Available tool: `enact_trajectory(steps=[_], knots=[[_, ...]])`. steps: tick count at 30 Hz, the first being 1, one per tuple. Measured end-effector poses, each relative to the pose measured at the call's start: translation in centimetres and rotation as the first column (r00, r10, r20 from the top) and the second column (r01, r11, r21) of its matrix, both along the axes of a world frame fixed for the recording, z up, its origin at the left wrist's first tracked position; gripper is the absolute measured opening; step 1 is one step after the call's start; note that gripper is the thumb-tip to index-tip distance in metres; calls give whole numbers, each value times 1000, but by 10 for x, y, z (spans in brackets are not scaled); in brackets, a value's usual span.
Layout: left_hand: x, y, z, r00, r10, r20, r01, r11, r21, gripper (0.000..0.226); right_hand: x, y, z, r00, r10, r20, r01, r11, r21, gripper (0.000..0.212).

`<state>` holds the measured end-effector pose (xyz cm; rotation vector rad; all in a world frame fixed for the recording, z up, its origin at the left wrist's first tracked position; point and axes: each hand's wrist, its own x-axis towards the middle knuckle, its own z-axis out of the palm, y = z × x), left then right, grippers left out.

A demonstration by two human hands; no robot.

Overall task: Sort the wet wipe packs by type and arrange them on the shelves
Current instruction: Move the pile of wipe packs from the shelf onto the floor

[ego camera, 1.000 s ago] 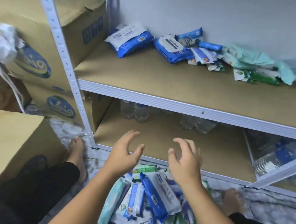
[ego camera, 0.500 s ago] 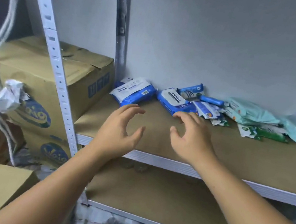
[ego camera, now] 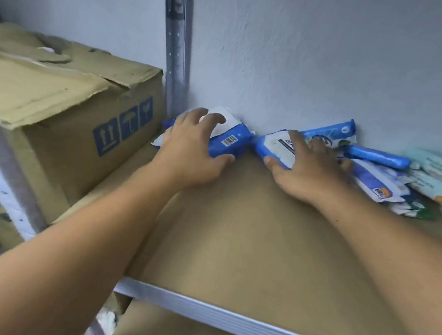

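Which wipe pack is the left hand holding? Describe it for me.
Find the grey metal upright at the brown shelf board's back-left corner. The blue plastic wipe pack lies beside it, gripped by the left hand. It is the leftmost pack, barcode facing forward.

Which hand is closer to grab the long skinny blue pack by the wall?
The right hand. It holds the middle pack, close to the skinny blue pack, while the left hand holds the barcode pack farther away, by the metal post.
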<state>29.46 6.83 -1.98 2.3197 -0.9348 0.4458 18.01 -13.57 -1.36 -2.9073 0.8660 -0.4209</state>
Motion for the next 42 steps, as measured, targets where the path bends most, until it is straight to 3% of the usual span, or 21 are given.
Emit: enact_trajectory(steps=[4,8,14,19,24,29,33,35,37,42], knots=[[22,-14,-8,988,154,-32,-148,981,128,90,21,-15,-11,996,-67,-53,66,998,-5,91],[28,-18,-1,953,283,-106,-249,934,257,88,24,-16,-11,996,-84,-32,83,995,-49,82],[-11,-2,8,950,285,-129,-251,940,231,90,-13,3,8,997,-40,72,45,997,-65,65],[-74,28,21,937,299,-182,-262,944,200,92,-82,38,32,993,3,116,7,996,-87,66],[-154,61,31,945,193,-263,-177,981,83,87,-170,80,43,986,-12,166,14,1000,-10,80],[-266,83,22,932,-30,-360,16,999,-42,77,-300,123,32,959,-160,236,123,979,165,75],[-346,83,-15,879,-143,-455,166,986,10,80,-393,134,-22,896,-332,295,249,926,285,75],[-375,72,-45,875,-154,-458,238,962,131,86,-424,127,-56,879,-438,187,348,859,375,78],[-398,57,-77,881,-135,-453,292,909,297,89,-446,112,-91,864,-502,-24,461,773,436,73],[-423,7,-162,864,-110,-491,407,727,553,87,-479,73,-175,764,-537,-357,645,627,436,74]])
